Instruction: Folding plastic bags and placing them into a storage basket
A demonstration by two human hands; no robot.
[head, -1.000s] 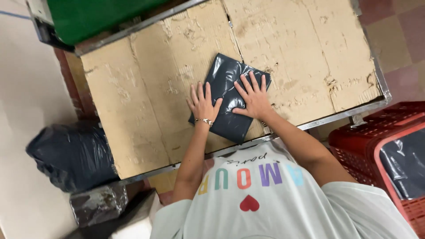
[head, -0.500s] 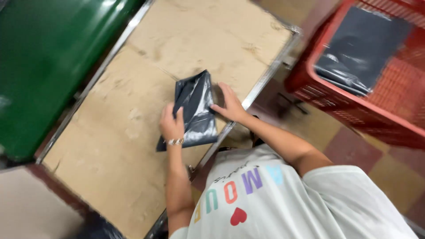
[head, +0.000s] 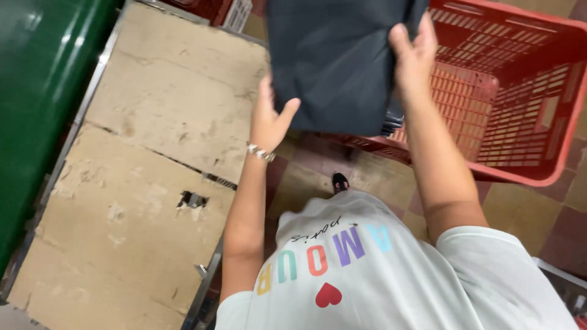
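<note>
Two hands holding one flat dark package (head: 333, 61) between them, lifted clear of the cardboard-covered table (head: 140, 183) and hanging over the near rim of the red plastic crate (head: 520, 91). Left hand (head: 269, 119) pinching the package's lower left edge, thumb on the facing side and fingers hidden behind. Right hand (head: 413, 52) pressing flat against its right edge, fingers spread rather than curled. Judging by this, packing looking finished and carrying under way; lowering into the crate not yet done, package above the rim and not resting on anything. Standing on the tiled floor (head: 520, 214), white printed shirt (head: 367, 269) filling the lower frame, green bin (head: 36, 91) running along the table's far edge.
</note>
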